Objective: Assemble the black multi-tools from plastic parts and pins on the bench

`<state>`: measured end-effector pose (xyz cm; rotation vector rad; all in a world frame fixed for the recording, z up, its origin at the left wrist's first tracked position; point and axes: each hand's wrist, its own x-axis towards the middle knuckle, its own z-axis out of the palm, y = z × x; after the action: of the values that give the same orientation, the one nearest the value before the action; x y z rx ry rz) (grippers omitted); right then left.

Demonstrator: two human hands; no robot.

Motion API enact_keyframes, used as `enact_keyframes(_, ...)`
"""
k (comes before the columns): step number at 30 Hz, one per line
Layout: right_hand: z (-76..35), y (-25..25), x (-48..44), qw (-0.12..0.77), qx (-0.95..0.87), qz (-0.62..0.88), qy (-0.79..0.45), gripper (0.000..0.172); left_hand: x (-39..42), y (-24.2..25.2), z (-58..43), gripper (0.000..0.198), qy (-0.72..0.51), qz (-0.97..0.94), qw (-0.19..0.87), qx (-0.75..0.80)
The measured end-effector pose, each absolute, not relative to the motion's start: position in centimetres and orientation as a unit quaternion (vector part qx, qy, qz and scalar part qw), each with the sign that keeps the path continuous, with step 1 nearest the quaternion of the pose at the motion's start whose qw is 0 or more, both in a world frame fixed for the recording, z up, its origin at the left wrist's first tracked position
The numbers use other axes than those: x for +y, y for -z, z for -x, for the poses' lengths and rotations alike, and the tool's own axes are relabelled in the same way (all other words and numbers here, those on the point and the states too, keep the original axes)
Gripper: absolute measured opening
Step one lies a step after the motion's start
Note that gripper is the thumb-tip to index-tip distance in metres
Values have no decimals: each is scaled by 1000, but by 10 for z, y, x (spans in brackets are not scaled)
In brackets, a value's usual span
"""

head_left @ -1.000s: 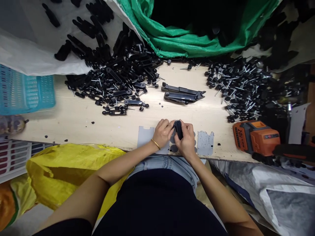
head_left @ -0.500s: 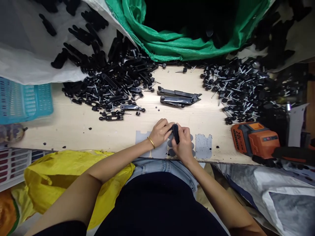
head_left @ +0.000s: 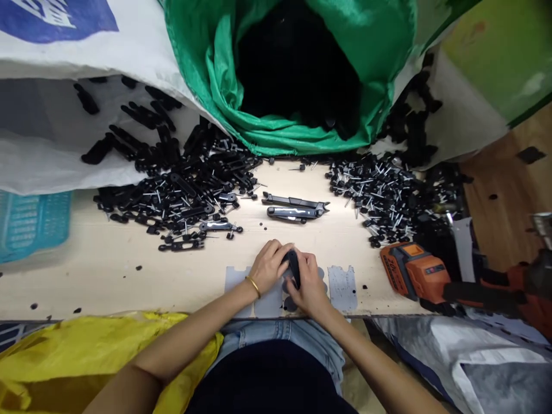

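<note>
Head view: small black plastic part [head_left: 294, 268] pinched between left hand [head_left: 269, 267] and right hand [head_left: 309, 287] fingertips — likely braced from both sides. Low over pale wooden table [head_left: 107, 276], near edge.

Bare forearms [head_left: 194, 339], thin gold bangle [head_left: 253, 286] on left wrist, blue jeans [head_left: 280, 333], dark top [head_left: 267, 382].

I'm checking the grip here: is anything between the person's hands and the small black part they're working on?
Nothing visible. The left hand and right hand both close directly on the black part, over the grey pads at the near edge of the table. The heaps of black pieces lie farther back.
</note>
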<state>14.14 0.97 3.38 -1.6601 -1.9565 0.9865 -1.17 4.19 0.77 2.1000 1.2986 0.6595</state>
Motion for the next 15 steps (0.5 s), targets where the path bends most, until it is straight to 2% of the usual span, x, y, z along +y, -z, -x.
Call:
enact_keyframes(2, -156, -47, 40, 159, -701, 537, -441, 46, 42, -8, 13, 35, -249, -783, 292, 489)
enact_keyframes(4, -170, -64, 85, 152, -696, 534, -456, 24, 43, -8, 14, 34, -247, -780, 305, 487)
enact_keyframes(8, -202, -98, 197, 269, -667, 655, -232, 19, 43, -9, 15, 34, -242, -771, 327, 490)
enact_keyframes(11, -241, -113, 278, 338, -597, 722, -91, 30, 42, -9, 14, 35, -245, -766, 332, 493)
enact_keyframes(12, -255, -112, 302, 349, -542, 764, -19, 29, 43, -8, 13, 36, -249, -765, 331, 494)
enact_keyframes(13, -270, -109, 322, 323, -495, 806, 8, 26, 43, -8, 12, 36, -253, -764, 329, 495)
enact_keyframes(15, -293, -93, 355, 263, -453, 851, -29, 20, 44, -6, 10, 36, -260, -763, 323, 495)
